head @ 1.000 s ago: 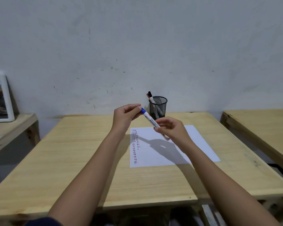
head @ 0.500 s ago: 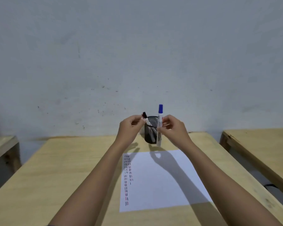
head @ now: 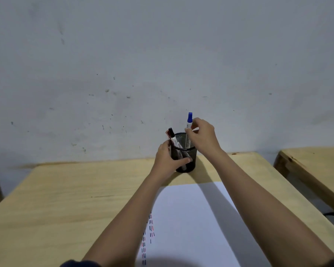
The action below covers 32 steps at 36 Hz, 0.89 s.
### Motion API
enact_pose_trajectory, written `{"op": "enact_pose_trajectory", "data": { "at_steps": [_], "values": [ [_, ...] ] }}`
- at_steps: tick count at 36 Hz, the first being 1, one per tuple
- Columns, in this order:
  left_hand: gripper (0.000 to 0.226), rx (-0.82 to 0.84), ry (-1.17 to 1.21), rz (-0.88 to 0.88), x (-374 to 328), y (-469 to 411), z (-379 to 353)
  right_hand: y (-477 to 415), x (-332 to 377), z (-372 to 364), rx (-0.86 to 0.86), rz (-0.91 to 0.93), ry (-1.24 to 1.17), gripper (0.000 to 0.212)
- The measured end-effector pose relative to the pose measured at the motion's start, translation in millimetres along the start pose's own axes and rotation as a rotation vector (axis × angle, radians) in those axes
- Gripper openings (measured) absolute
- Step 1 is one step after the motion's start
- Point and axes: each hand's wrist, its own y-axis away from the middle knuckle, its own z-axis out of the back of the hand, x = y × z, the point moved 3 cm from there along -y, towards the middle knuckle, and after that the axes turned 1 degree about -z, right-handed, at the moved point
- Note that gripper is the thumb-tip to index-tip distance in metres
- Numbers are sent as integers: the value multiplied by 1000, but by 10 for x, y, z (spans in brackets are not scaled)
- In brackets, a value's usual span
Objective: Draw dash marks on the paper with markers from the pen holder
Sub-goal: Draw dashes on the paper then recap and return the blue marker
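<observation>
Nearest the camera a white sheet of paper point(head: 191, 218) lies flat on the pale wooden table point(head: 66, 199), with short columns of black, red and blue dash marks point(head: 148, 236) beside its left edge, partly hidden by the left forearm; beyond the paper's far edge the left hand point(head: 167, 160) wraps around the black wire-mesh pen holder point(head: 187, 160), thumb across its front; a black-capped marker point(head: 173, 137) leans out of the holder at the left; above the rim the right hand point(head: 201, 134) pinches the white barrel of a blue-capped marker point(head: 189, 128), upright, its lower end inside the holder; behind stands a scuffed grey wall point(head: 123, 64).
</observation>
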Motion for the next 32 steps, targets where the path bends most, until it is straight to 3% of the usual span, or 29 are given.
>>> {"op": "enact_pose_trajectory", "data": {
  "at_steps": [12, 27, 32],
  "values": [
    [59, -22, 119, -31, 125, -113, -48, -84, -103, -142, 139, 4, 229, 23],
    [63, -9, 143, -42, 152, -144, -56, -119, -128, -176, 102, -9, 183, 13],
    [58, 3, 139, -47, 134, -131, -44, -115, -89, -173, 254, 2, 181, 13]
  ]
}}
